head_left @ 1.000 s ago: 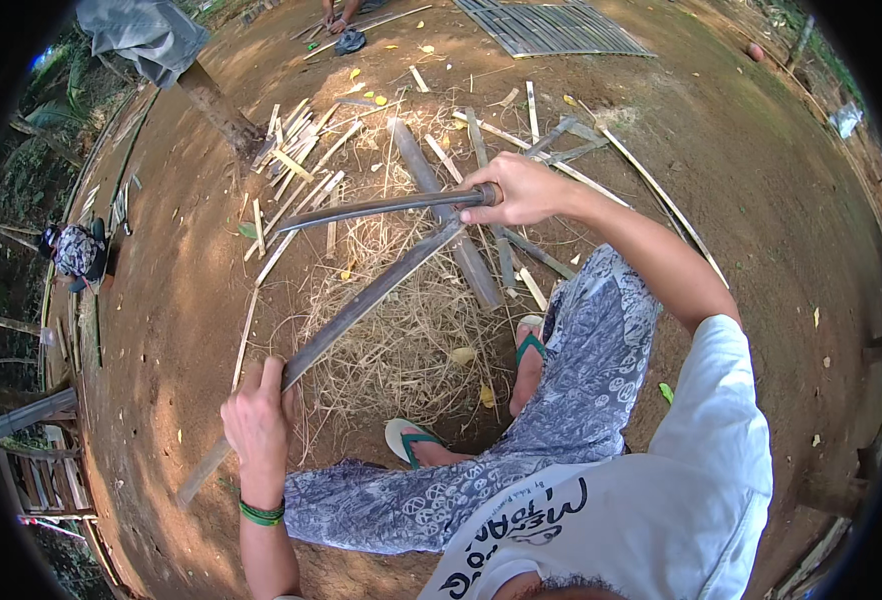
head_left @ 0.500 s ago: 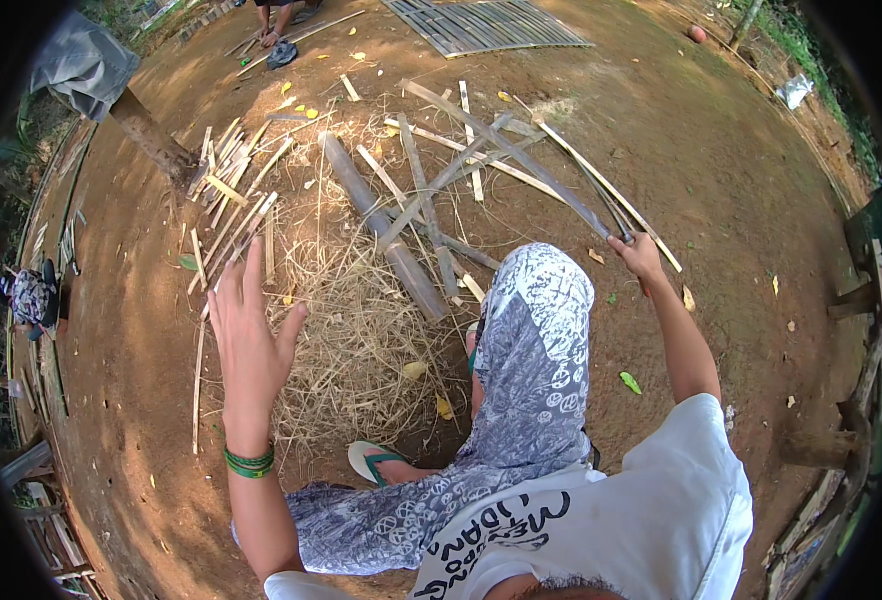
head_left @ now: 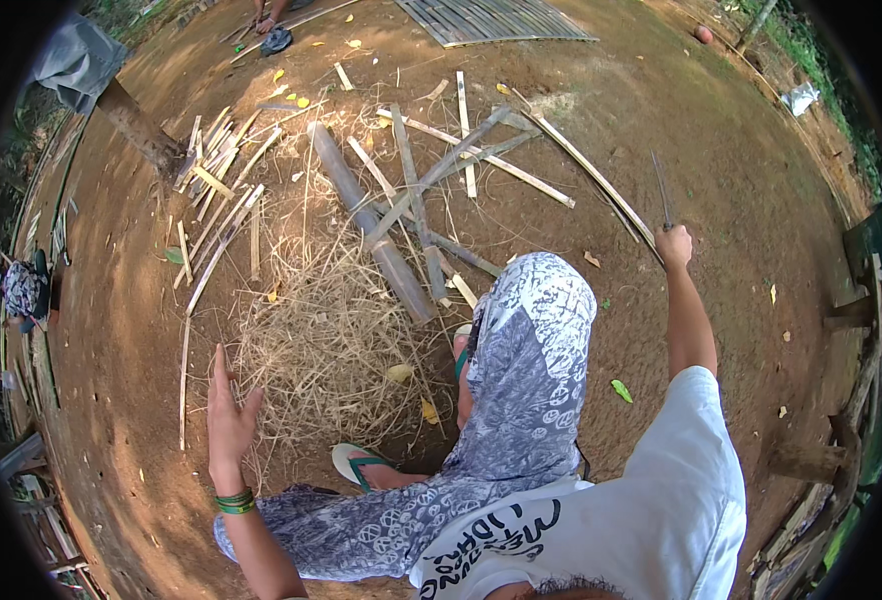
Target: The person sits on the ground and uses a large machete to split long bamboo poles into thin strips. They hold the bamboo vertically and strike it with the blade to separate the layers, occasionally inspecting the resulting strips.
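Observation:
My right hand [head_left: 674,247] is closed round the handle of a long-bladed knife [head_left: 661,190] out to the right. Its blade points away from me and shows as a thin dark line. Beside that hand ends a long pale bamboo strip [head_left: 593,178] lying on the ground. My left hand [head_left: 231,420] is held out with thumb and fingers apart, empty, by the left edge of a heap of bamboo shavings [head_left: 326,350]. Past the heap lies a thick bamboo pole [head_left: 366,215], with crossed dark bamboo slats [head_left: 416,185] beside and over it.
Pale split sticks [head_left: 223,165] lie at the far left near a wooden post [head_left: 141,125] draped with grey cloth. A slatted bamboo panel [head_left: 496,20] lies at the far edge. Another person's hand [head_left: 266,22] shows at the top. A wooden fence [head_left: 851,420] stands at right.
My left hand has drawn back towards me, still spread. My right hand has moved right, and the knife has swung from pointing far left to pointing away from me.

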A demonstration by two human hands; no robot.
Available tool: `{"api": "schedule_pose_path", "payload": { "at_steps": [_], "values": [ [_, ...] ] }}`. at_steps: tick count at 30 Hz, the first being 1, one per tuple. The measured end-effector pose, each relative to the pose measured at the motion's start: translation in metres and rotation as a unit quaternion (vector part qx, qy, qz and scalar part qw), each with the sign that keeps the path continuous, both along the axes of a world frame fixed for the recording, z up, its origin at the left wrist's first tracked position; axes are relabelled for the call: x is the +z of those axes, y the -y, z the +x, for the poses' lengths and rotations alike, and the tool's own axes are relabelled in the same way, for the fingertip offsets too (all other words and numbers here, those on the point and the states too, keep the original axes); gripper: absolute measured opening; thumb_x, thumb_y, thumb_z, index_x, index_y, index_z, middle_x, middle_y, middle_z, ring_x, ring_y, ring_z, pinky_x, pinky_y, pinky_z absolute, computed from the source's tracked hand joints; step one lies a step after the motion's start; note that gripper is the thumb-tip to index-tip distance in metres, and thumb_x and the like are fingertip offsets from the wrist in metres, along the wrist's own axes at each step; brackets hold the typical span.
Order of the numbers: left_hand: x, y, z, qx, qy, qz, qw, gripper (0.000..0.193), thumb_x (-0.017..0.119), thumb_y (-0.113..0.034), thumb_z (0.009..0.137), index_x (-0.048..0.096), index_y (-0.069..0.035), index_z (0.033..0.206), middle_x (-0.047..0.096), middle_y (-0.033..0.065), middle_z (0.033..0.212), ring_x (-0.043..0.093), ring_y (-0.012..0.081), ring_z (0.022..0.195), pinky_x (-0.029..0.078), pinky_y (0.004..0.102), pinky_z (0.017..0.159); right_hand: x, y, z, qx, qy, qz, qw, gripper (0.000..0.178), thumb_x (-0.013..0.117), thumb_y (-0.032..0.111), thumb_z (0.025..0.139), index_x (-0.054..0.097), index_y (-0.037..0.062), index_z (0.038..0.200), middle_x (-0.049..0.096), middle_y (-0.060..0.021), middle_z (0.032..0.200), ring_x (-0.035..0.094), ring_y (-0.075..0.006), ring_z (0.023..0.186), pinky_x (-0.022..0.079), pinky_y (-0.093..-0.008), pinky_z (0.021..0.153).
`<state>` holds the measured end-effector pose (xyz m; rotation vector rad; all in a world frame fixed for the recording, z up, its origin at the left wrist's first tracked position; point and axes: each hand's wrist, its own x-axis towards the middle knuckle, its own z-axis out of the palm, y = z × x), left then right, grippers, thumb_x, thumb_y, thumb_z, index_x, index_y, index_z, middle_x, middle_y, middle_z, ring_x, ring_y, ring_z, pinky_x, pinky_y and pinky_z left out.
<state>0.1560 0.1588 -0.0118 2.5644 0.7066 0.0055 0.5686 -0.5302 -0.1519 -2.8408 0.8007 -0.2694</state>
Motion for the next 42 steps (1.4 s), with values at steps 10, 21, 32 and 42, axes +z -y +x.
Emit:
{"api": "schedule_pose_path", "payload": {
  "at_steps": [10,21,32,42],
  "values": [
    [-0.018,0.003,-0.028,-0.023,-0.049,-0.01,0.998,0.042,0.071,-0.009,0.087,0.061,-0.002,0.128,0.064,0.0243,0.121,0.065,0.0366,0.105,0.054,0.0423,0.086,-0.134,-0.124,-0.071,0.203,-0.157,0.11,0.96,0.041,0.07,0.039,0.085,0.073,0.0001,0.1,0.071,-0.0271,0.103,0.069,-0.0417,0.099,0.055,-0.0494,0.087],
    [-0.077,-0.011,-0.03,0.064,0.099,-0.083,0.99,0.007,0.073,0.0,0.084,0.066,0.003,0.086,0.067,0.0107,0.069,0.06,0.0136,0.059,0.047,0.0296,0.055,-0.255,-0.18,-0.183,0.205,-0.193,0.258,0.924,0.031,0.07,0.029,0.089,0.068,-0.0024,0.09,0.068,-0.0148,0.077,0.068,-0.0318,0.074,0.054,-0.0428,0.068],
    [-0.097,-0.011,-0.032,0.058,0.093,-0.082,0.991,0.01,0.071,-0.006,0.089,0.068,0.001,0.094,0.058,0.0058,0.058,0.051,0.0098,0.053,0.04,0.028,0.049,-0.25,-0.261,-0.255,0.276,-0.287,0.313,0.862,0.03,0.07,0.028,0.09,0.067,-0.0019,0.089,0.066,-0.0131,0.075,0.066,-0.0299,0.072,0.053,-0.0416,0.067],
    [-0.132,0.014,-0.015,-0.027,0.05,-0.109,0.992,0.016,0.073,-0.006,0.084,0.067,-0.001,0.098,0.067,0.0134,0.07,0.065,0.0261,0.061,0.049,0.0356,0.057,-0.252,-0.3,-0.283,0.316,-0.322,0.326,0.831,0.029,0.07,0.027,0.09,0.066,-0.0016,0.088,0.065,-0.0116,0.073,0.065,-0.0282,0.07,0.051,-0.0406,0.065]
  ]
}}
